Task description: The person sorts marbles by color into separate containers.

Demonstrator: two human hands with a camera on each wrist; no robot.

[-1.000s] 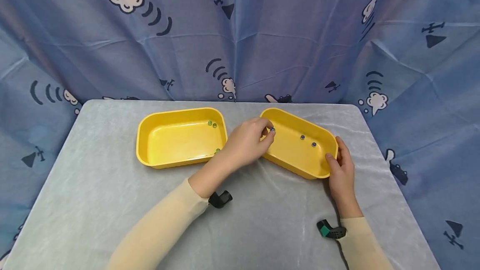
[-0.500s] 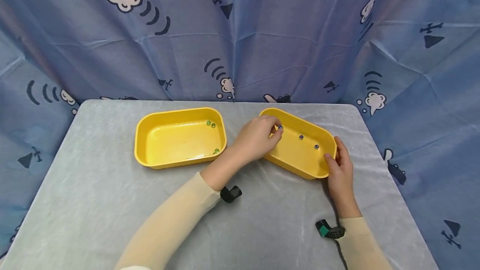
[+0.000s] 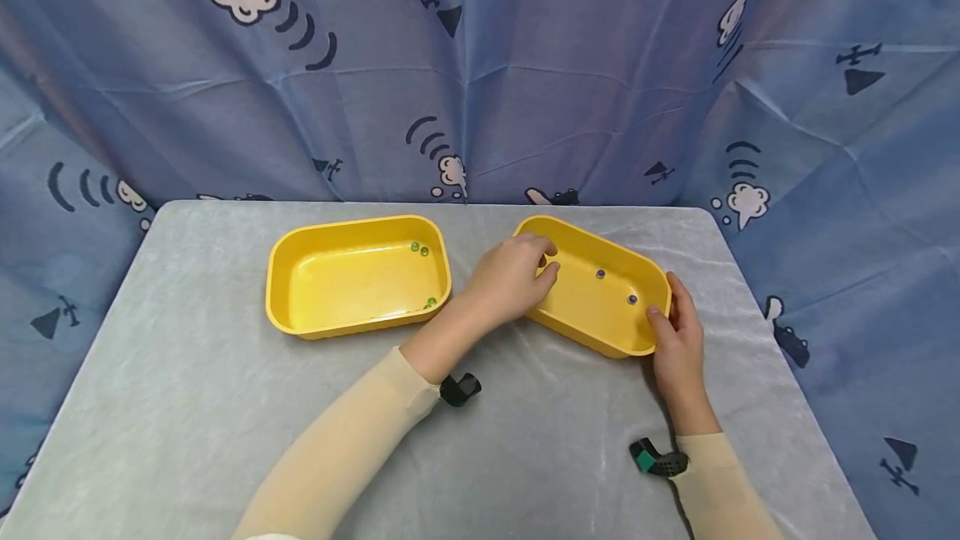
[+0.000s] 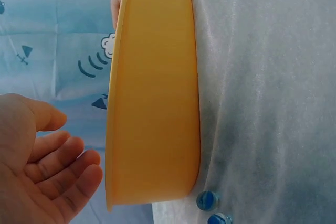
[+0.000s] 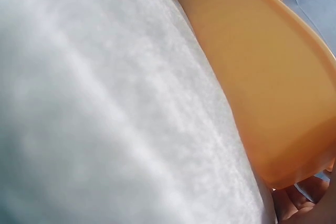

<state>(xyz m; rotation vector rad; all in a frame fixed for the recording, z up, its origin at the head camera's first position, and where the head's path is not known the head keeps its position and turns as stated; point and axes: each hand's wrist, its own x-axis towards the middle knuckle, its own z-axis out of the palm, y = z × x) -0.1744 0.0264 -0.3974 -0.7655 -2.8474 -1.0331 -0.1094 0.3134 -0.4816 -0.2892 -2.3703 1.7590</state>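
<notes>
My left hand (image 3: 513,277) is over the left end of the right yellow tray (image 3: 592,338), fingers loosely bent. In the left wrist view nothing shows between the thumb and fingers of that left hand (image 4: 47,161). My right hand (image 3: 681,352) grips the tray's right end, thumb at the rim and fingers along the outside. Two blue marbles, a middle one (image 3: 600,273) and one nearer the right end (image 3: 632,299), lie inside. The left wrist view also has two blue marbles (image 4: 207,200) on the cloth beside the tray; the head view hides them.
A second yellow tray (image 3: 318,332) stands to the left, with a few green marbles (image 3: 424,252) at its right side. Grey cloth (image 3: 525,440) covers the table. A blue patterned curtain (image 3: 510,140) hangs behind its far edge.
My left hand moved slightly right over the tray, and its fingers have parted. The blue marble seen at its fingertips no longer shows. One marble in the tray rolled toward the near right end.
</notes>
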